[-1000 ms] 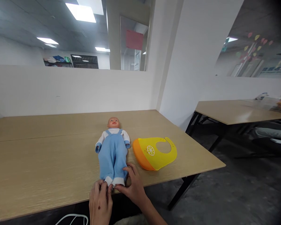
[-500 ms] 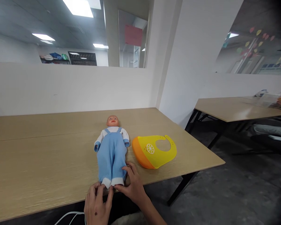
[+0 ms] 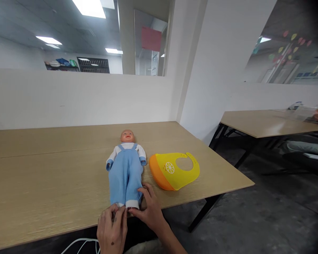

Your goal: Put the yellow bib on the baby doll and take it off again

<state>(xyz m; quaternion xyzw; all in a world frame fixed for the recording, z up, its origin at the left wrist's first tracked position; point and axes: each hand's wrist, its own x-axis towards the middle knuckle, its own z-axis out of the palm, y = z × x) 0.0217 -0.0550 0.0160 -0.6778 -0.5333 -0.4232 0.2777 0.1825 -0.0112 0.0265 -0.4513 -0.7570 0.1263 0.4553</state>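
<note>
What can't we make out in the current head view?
- Doll's feet: mostly hidden by the white cuffs and the hands.
- Left hand's fingertip grip: blocked by its own fingers; can't tell pinch from touch.
- White cable: cut off by the bottom edge, ends unseen.
- Bib's underside: hidden by its top face.
- Far table's right end: blurred, cut off by the right edge.

All head view.
</note>
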